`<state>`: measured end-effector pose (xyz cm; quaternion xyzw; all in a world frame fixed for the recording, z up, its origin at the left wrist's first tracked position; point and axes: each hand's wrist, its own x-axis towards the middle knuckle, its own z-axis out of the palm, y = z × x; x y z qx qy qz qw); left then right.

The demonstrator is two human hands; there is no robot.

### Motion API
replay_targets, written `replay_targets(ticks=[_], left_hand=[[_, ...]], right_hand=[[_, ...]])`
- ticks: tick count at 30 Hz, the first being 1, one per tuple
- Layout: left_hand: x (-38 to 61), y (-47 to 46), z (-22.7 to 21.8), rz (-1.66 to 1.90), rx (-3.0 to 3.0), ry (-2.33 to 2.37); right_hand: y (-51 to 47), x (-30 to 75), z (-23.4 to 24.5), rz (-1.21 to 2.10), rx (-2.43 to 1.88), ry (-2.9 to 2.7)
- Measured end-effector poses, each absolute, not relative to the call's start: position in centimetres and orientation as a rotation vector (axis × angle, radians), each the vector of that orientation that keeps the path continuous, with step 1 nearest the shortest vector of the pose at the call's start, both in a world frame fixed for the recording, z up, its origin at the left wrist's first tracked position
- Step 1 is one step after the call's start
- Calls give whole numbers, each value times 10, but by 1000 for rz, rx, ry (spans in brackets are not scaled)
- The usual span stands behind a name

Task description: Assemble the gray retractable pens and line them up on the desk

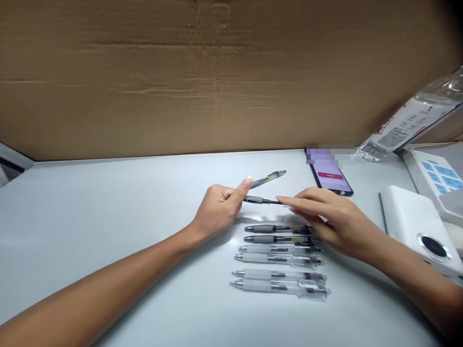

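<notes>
My left hand [219, 209] is closed around the grey grips of two pens above the table. The upper pen [270, 179] points up to the right, with a clear barrel and a dark end. A lower pen [255, 199] lies nearly level, its thin dark part reaching my right hand [331, 214]. My right fingertips close on that far end; part of it is hidden behind them. Below, several clear pens lie in a row, including a grey-grip pen [265, 229] and a frosted-grip pen [255, 285]. My right hand covers the ends of some upper ones.
A phone [329, 176] with a lit screen lies at the back right. A water bottle [401, 125] leans behind it. At right are a white device [412, 217] with a round dark button and a white box [434, 168] with blue labels. Cardboard [162, 82] stands along the back.
</notes>
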<state>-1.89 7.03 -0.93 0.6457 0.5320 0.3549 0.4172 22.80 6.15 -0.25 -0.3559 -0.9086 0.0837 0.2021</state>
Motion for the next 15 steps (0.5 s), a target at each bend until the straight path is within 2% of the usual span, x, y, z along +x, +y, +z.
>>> replay_targets(ticks=[9, 15], left_hand=[[-24, 75, -9, 995, 1655, 1407], [-25, 75, -14, 953, 1960, 1490]], right_hand=[[77, 262, 7, -56, -1044, -2658], [79, 272, 9, -33, -1083, -2769]])
